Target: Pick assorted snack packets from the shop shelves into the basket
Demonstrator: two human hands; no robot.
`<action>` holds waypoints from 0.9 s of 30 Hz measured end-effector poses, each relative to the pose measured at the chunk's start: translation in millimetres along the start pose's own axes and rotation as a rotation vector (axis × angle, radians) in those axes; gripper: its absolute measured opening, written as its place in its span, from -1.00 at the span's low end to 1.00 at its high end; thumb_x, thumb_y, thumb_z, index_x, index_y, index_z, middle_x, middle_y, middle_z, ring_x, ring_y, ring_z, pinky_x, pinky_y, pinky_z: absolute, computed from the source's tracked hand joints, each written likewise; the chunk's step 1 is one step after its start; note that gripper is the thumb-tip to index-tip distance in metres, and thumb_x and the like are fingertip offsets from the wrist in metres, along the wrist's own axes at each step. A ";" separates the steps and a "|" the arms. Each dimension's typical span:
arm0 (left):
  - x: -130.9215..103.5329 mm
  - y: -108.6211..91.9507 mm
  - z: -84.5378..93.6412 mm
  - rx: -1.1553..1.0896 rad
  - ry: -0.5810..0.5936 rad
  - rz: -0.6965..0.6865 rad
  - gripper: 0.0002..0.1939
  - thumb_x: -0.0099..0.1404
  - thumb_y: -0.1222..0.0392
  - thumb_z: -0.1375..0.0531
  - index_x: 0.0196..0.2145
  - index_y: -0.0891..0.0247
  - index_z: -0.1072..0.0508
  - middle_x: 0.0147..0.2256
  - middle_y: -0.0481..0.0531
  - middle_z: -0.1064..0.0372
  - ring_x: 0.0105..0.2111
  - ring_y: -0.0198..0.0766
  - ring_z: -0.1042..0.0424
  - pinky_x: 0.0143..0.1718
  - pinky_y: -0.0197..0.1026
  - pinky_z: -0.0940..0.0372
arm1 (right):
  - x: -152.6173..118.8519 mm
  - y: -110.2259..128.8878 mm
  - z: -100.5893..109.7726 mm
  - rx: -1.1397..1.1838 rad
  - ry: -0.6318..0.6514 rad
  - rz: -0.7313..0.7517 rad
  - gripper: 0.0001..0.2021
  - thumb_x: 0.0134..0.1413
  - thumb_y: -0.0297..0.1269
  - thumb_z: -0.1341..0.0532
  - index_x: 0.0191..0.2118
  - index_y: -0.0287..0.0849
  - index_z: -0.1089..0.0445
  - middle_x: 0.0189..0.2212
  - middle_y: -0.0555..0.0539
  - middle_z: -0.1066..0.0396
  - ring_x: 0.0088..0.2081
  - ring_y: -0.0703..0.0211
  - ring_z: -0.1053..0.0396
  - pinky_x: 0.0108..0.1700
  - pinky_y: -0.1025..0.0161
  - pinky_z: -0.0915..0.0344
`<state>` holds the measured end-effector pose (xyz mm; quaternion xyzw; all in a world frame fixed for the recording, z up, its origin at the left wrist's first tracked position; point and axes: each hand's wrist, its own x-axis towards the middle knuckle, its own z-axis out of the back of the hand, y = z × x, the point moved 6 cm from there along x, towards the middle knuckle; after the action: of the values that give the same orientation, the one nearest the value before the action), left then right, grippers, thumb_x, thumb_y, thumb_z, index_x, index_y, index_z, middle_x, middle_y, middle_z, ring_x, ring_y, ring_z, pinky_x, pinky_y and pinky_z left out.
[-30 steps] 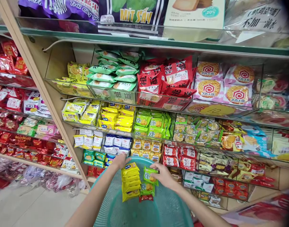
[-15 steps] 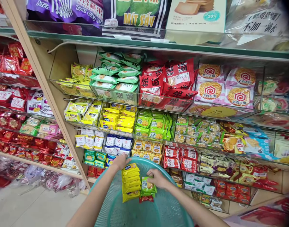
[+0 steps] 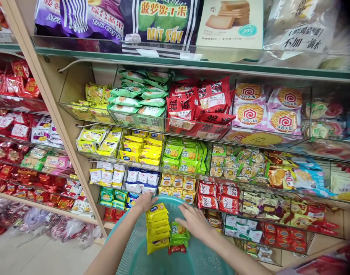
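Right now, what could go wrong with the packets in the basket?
The right hand has its fingers spread close to the green snack packets and could knock them askew. The yellow snack packets form an overlapping column, which might slide if the teal basket tilts.

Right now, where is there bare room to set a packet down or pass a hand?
The basket is bare between the red packet and the picture's lower edge. The floor is bare between the bags and left forearm. Crowded: between left hand and right hand, where yellow packets and green packets lie, and the shelves.
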<state>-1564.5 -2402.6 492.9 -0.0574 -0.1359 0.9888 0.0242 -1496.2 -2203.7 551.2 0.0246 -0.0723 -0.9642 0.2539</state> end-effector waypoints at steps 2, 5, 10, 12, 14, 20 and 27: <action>-0.9 -0.1 0.6 -0.003 -0.003 0.005 -0.56 0.24 -0.10 0.12 -0.22 0.24 -0.37 -0.21 0.22 -0.41 -0.16 -0.03 -0.39 -0.24 -0.14 -0.23 | 2.3 10.9 43.0 0.033 -0.160 0.091 -0.70 0.15 -0.10 0.04 -0.11 -0.10 -0.27 -0.15 -0.12 -0.34 -0.20 0.04 -0.35 -0.25 0.19 -0.23; -1.5 0.0 0.8 -0.007 -0.003 0.016 -0.56 0.23 -0.11 0.12 -0.23 0.24 -0.37 -0.20 0.21 -0.41 -0.15 -0.01 -0.38 -0.24 -0.12 -0.23 | 8.4 26.2 109.8 0.056 -0.412 0.230 -0.71 0.19 -0.17 0.10 -0.14 -0.10 -0.28 -0.24 -0.08 -0.36 -0.25 0.14 -0.33 -0.25 0.23 -0.23; -0.9 1.2 -0.3 -0.013 0.007 0.021 -0.56 0.23 -0.10 0.12 -0.20 0.24 -0.35 -0.18 0.22 -0.40 -0.14 -0.01 -0.37 -0.23 -0.12 -0.22 | 42.6 32.3 178.9 -0.087 -0.693 0.316 -0.72 0.16 -0.27 0.05 -0.07 -0.17 -0.27 -0.17 -0.15 -0.34 -0.14 0.05 -0.24 -0.14 0.12 -0.19; -0.9 1.4 -0.2 -0.016 0.009 0.021 -0.56 0.24 -0.10 0.12 -0.20 0.23 -0.36 -0.19 0.21 -0.41 -0.14 -0.03 -0.38 -0.23 -0.14 -0.22 | 61.6 29.6 188.6 -0.131 -0.733 0.296 -0.67 0.13 -0.29 0.02 0.01 -0.20 -0.21 -0.10 -0.18 -0.31 -0.08 0.00 -0.19 -0.09 0.06 -0.16; -1.3 1.2 0.5 -0.016 0.009 0.019 -0.57 0.24 -0.10 0.12 -0.23 0.22 -0.37 -0.20 0.19 -0.42 -0.15 -0.05 -0.39 -0.23 -0.16 -0.22 | 77.8 28.4 192.2 -0.151 -0.758 0.278 -0.60 0.11 -0.31 0.00 0.09 -0.23 -0.12 -0.06 -0.22 -0.29 -0.02 -0.03 -0.14 -0.03 0.01 -0.10; -1.9 1.1 1.7 -0.011 0.010 0.019 -0.57 0.24 -0.11 0.12 -0.24 0.22 -0.37 -0.21 0.19 -0.42 -0.17 -0.04 -0.40 -0.26 -0.15 -0.23 | 106.6 30.6 185.7 -0.190 -0.722 0.204 -0.52 0.05 -0.35 -0.04 0.13 -0.32 -0.06 -0.12 -0.27 -0.35 0.04 -0.08 -0.10 0.07 -0.07 0.07; -0.3 2.4 0.6 -0.003 0.007 0.028 -0.57 0.24 -0.11 0.11 -0.24 0.24 -0.36 -0.21 0.22 -0.41 -0.18 -0.03 -0.40 -0.28 -0.15 -0.23 | 112.8 28.5 179.6 -0.198 -0.723 0.186 -0.62 0.04 -0.38 -0.05 0.03 -0.24 -0.17 -0.15 -0.22 -0.34 -0.07 -0.03 -0.18 0.05 -0.07 0.07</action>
<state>-1564.4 -2405.0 492.8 -0.0630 -0.1365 0.9886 0.0106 -1595.6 -2261.0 731.8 -0.3483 -0.0655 -0.8858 0.2995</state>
